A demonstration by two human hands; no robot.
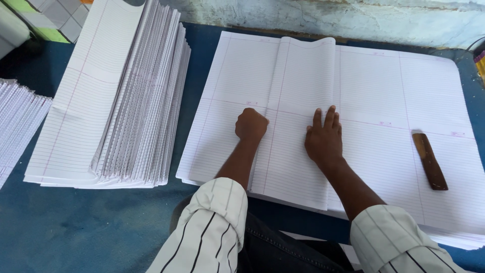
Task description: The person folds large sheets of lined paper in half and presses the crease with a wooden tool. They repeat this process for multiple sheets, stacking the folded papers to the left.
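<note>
The left hand (250,125), curled into a fist, is pressed on the crease of a folded sheet (298,126) at the frame's centre. The right hand (324,136) is laid flat, fingers together, on the same sheet. Beneath lies a wide pile of ruled sheets (394,91). A brown stick (429,161) rests at right. A folded stack (116,96) is seen at upper left.

Three paper stacks (384,101), one wooden stick (430,161), two hands (323,136).
</note>
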